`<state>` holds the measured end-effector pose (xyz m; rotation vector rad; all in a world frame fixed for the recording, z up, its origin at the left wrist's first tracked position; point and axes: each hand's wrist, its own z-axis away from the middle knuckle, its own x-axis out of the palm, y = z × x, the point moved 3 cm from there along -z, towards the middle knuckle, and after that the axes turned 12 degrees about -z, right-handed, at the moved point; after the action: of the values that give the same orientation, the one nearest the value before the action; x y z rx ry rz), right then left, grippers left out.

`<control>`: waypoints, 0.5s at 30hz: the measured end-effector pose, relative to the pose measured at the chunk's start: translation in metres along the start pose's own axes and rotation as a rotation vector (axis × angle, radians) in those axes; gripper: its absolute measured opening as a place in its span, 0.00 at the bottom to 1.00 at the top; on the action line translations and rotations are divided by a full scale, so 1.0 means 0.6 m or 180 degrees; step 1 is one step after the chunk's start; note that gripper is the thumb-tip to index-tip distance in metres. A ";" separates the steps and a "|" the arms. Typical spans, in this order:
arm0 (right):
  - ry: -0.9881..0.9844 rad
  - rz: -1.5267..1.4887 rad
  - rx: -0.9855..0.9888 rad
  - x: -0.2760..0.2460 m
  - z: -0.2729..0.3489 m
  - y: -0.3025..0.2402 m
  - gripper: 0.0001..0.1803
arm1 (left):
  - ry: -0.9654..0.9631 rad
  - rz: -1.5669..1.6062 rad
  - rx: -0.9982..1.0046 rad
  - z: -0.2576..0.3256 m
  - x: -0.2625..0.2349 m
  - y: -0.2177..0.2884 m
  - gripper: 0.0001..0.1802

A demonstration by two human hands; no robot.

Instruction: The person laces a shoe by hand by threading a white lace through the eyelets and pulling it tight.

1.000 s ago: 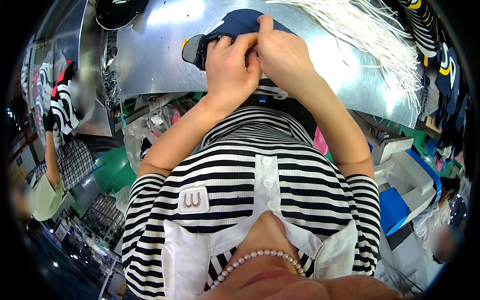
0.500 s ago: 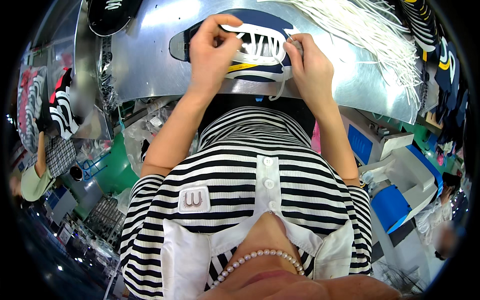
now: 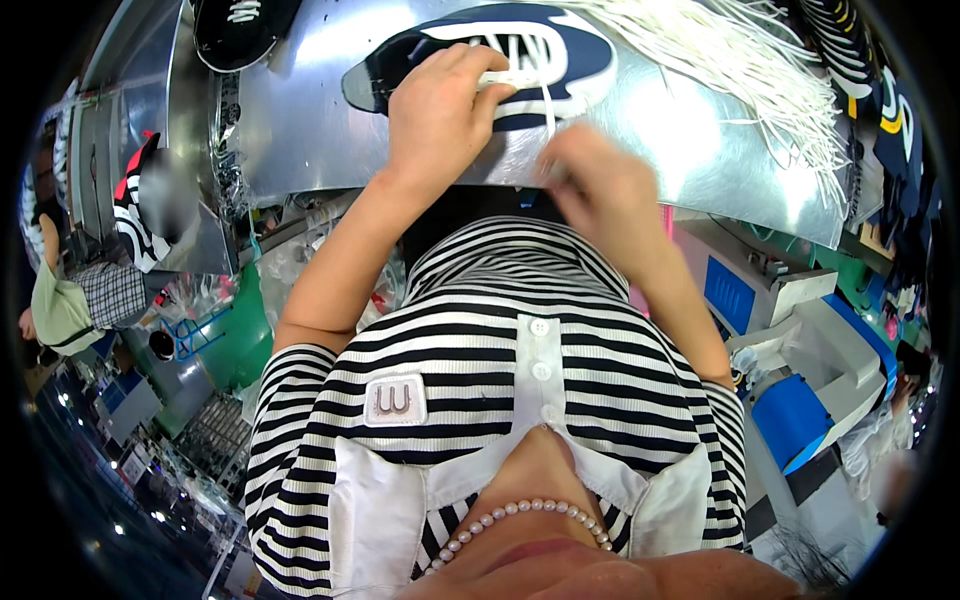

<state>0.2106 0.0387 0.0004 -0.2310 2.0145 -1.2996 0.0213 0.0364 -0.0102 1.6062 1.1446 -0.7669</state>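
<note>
1. Although it spreads well past both the left hand (image 3: 445, 110) and the right hand (image 3: 605, 185), the metal counter (image 3: 310, 130) carries everything here, presumably keeping it reachable.
2. Beyond the right hand fans a bundle of white laces (image 3: 740, 90), probably left loose for easy picking.
3. Under the left hand lies the navy shoe (image 3: 582, 50), toe pointing rightward, its lacing upward, which I'd guess suits both hands.
4. Farther left, a black shoe (image 3: 235, 35) seems set aside.
5. The hands are apart: the left pinches the navy shoe beside its lacing, likely steadying it; the right is blurred, its grip unclear.
6. A lace strand (image 3: 548, 108) trails toward the right fingertips.
</note>
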 end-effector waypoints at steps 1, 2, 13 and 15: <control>-0.0470 0.0025 0.0069 0.014 0.022 0.001 0.09 | 0.0091 -0.0021 -0.0017 -0.006 -0.002 -0.005 0.09; -0.0801 -0.0243 0.0176 0.023 0.048 0.007 0.07 | 0.0131 -0.0035 -0.0014 -0.011 -0.004 -0.008 0.09; 0.0767 -0.2123 0.1192 -0.010 -0.057 0.053 0.08 | 0.0444 0.0253 0.0460 -0.013 -0.054 0.058 0.08; 0.0577 -0.2968 0.1479 -0.004 -0.048 0.038 0.09 | 0.0570 0.0224 0.0540 -0.014 -0.064 0.054 0.09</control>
<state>0.1989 0.0717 -0.0109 -0.9253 1.6992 -2.3785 0.0373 0.0302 0.0376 1.8779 1.1675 -0.7003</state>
